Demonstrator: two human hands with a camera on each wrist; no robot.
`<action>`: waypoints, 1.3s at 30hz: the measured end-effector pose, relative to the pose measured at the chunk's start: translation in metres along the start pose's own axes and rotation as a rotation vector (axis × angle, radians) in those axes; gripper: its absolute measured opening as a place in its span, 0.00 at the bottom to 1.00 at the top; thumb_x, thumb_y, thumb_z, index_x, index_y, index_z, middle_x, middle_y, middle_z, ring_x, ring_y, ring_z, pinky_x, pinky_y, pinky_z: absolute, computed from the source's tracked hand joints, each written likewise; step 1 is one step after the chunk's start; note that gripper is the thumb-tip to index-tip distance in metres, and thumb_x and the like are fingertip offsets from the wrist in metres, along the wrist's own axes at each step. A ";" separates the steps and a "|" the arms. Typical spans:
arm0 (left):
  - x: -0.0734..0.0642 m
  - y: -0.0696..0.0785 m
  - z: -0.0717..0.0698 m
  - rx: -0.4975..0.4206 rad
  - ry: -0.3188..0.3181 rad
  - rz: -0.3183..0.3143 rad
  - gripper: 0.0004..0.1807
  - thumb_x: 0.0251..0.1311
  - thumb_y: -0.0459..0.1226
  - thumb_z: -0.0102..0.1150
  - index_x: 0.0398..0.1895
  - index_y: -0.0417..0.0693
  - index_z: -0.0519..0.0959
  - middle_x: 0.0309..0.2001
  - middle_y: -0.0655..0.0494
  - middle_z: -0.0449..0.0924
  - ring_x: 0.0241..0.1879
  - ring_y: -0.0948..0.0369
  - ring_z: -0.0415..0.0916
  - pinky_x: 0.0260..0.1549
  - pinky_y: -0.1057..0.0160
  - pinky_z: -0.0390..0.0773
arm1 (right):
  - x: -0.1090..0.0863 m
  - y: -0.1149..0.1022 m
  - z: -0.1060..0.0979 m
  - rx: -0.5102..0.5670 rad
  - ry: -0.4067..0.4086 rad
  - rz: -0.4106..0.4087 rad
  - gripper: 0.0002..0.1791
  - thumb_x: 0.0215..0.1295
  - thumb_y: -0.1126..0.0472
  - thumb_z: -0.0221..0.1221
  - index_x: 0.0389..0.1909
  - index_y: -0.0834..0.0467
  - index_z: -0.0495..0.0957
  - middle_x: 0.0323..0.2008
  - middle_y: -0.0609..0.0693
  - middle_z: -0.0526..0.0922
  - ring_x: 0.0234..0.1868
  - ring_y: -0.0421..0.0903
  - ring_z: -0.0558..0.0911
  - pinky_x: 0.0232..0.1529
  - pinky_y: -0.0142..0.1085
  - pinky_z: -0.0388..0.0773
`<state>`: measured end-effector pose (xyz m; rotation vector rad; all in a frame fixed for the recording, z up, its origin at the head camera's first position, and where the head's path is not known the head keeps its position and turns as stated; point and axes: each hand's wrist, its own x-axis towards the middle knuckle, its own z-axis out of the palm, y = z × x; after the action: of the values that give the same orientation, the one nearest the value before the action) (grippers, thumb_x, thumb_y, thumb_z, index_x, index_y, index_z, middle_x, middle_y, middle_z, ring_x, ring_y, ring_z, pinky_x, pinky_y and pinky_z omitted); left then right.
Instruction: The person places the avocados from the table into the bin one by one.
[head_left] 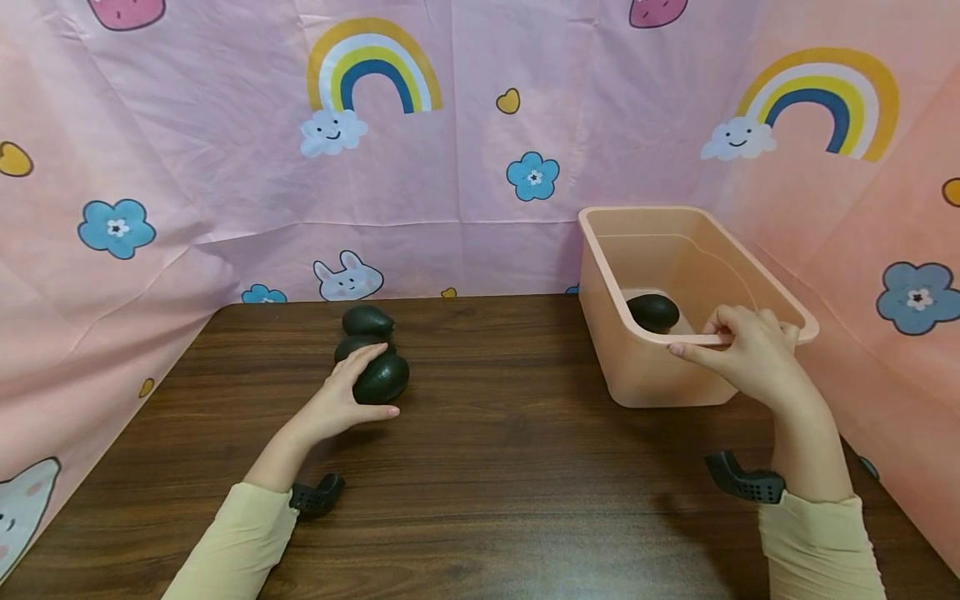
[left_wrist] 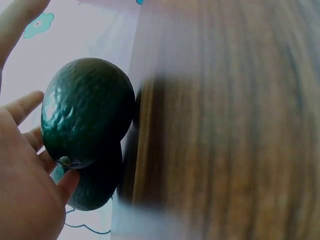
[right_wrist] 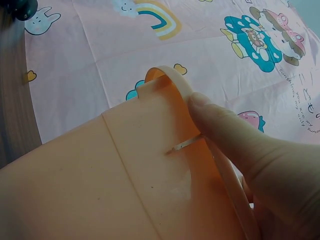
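Note:
Three dark green avocados lie bunched in a row on the table's left half. My left hand [head_left: 341, 404] spreads round the nearest avocado [head_left: 382, 380], fingers over its far side and thumb stretched out in front, apart from it. In the left wrist view this avocado [left_wrist: 87, 110] partly covers another avocado [left_wrist: 97, 185]. The farthest avocado [head_left: 367, 320] sits by the backdrop. At the right, my right hand [head_left: 757, 358] grips the near rim of a peach plastic bin [head_left: 660, 375], thumb outside and fingers over the inner side. One avocado [head_left: 654, 312] rests inside the bin.
Underneath is a dark wood-grain table [head_left: 510, 483]. A pink patterned cloth [head_left: 480, 167] hangs behind it and along both sides, close to the bin's right side. Each wrist carries a black mount, such as the right black mount [head_left: 742, 479].

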<state>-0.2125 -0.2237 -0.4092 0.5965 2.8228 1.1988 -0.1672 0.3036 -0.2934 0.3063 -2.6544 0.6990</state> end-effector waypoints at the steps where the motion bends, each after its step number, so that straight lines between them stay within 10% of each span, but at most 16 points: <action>1: 0.000 0.000 0.000 -0.001 -0.004 -0.002 0.54 0.46 0.51 0.74 0.75 0.51 0.53 0.73 0.48 0.47 0.69 0.42 0.42 0.55 0.28 0.48 | 0.000 0.000 0.000 0.000 0.000 0.000 0.22 0.51 0.45 0.71 0.22 0.56 0.73 0.18 0.50 0.68 0.31 0.52 0.61 0.41 0.60 0.41; 39: -0.003 -0.008 -0.004 -0.059 -0.061 -0.040 0.45 0.53 0.40 0.70 0.73 0.50 0.58 0.70 0.41 0.55 0.64 0.39 0.58 0.55 0.37 0.62 | 0.000 -0.002 -0.001 -0.012 -0.010 0.009 0.22 0.51 0.44 0.70 0.22 0.57 0.72 0.19 0.50 0.68 0.32 0.54 0.62 0.41 0.61 0.42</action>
<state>-0.2129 -0.2325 -0.4119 0.5604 2.7251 1.2309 -0.1666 0.3027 -0.2915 0.2957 -2.6699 0.6859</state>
